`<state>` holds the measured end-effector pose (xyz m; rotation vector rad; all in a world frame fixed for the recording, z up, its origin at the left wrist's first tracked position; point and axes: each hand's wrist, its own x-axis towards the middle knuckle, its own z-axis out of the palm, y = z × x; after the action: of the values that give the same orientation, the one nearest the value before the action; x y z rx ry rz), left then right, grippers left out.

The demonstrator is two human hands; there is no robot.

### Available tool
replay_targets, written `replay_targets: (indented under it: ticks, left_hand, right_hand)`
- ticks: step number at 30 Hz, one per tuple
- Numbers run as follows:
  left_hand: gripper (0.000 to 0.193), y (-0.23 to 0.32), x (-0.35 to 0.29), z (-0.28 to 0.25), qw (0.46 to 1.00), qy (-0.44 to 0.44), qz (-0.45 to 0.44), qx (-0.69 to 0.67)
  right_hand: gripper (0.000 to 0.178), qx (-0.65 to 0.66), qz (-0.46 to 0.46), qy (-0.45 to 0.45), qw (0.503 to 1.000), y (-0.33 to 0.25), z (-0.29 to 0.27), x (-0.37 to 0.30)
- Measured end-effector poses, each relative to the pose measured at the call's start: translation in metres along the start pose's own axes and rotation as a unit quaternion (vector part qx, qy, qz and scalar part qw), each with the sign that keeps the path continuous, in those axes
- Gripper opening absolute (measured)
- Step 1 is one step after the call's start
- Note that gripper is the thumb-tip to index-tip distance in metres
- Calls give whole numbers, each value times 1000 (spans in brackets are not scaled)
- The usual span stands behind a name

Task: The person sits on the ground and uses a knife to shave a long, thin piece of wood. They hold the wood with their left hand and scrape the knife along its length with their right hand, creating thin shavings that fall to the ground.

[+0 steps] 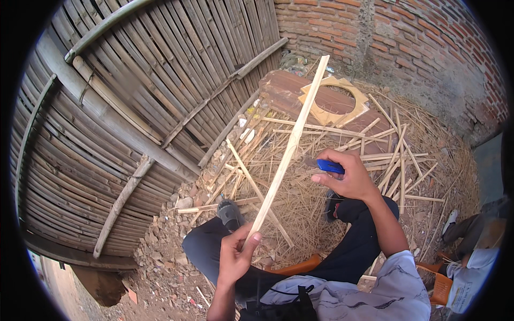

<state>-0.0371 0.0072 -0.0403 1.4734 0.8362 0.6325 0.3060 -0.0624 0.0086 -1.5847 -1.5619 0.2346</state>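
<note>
My left hand (239, 252) grips the lower end of a long, pale split bamboo strip (294, 140). The strip slants up and away from me, its far end reaching past the brown board. In my right hand (353, 175) is a blue-handled cutter knife (330, 166), held between thumb and fingers. Its short blade points left toward the strip, with a small gap between them. Fine shavings (305, 208) cover the ground below both hands, between my legs.
Loose bamboo strips (402, 160) lie scattered ahead and right. A jagged wooden ring (325, 117) rests on a brown board (281, 88). A bamboo wall (155, 69) stands left, a brick wall (321, 24) behind. Another person (466, 249) is at the right edge.
</note>
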Motion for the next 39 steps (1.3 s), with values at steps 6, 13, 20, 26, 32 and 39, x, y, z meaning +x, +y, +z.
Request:
replay_targets:
  ticks: [6, 13, 20, 26, 32, 39]
  left_hand:
    - [28, -5, 10, -1, 988, 82, 94, 87]
    - [25, -5, 9, 8, 962, 69, 158, 210]
    - [26, -12, 12, 16, 956, 63, 181, 224]
    - [28, -14, 12, 10, 968, 46, 142, 201]
    - [32, -7, 11, 9, 973, 36, 125, 192]
    - [34, -9, 8, 6, 982, 13, 92, 162]
  right_hand:
    - [36, 17, 145, -6, 989, 27, -7, 0]
    - [48, 381, 199, 59, 901, 4, -5, 2]
    - [35, 298, 183, 56, 935, 16, 28, -4]
    - [28, 255, 184, 40, 948, 13, 23, -4]
    - [22, 185, 130, 75, 971, 15, 24, -6]
    - [19, 91, 94, 63, 989, 14, 20, -4]
